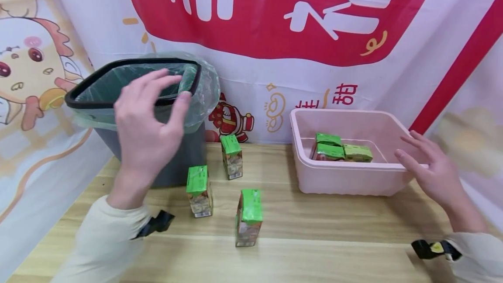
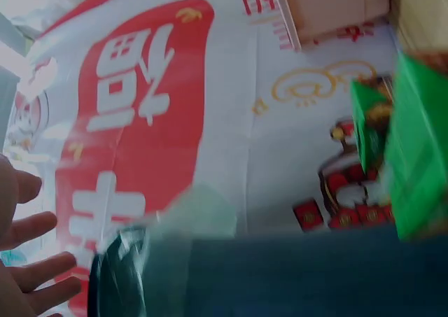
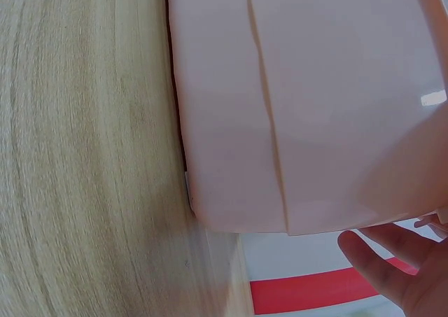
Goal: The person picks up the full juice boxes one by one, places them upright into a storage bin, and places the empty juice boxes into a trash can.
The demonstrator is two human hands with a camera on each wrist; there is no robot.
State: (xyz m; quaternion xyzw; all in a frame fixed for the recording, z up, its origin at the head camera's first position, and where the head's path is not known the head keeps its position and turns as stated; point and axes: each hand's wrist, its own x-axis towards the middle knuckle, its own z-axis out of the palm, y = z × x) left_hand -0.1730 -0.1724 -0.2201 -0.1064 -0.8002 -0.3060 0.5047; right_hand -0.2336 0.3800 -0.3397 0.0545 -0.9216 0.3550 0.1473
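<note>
In the head view my left hand (image 1: 151, 119) is raised in front of the grey trash bin (image 1: 173, 156), overlapping its black rim. Its fingers are spread from the thumb with nothing between them; the left wrist view shows these fingers (image 2: 38, 268) apart too. My right hand (image 1: 434, 174) is at the right end of a pink plastic tub (image 1: 353, 180), thumb and fingers extended along its rim. Inside the tub are three green-topped drink cartons (image 1: 330, 151). Three more stand upright on the table: one back carton (image 1: 232, 158), one left carton (image 1: 199, 191) and one front carton (image 1: 249, 217).
A thin translucent green bag (image 1: 208, 95) lines the bin and hangs over its rim. The wooden table (image 1: 334, 239) meets a printed white and red cloth (image 1: 251, 73) at the back. Black straps (image 1: 157, 223) are on both wrists.
</note>
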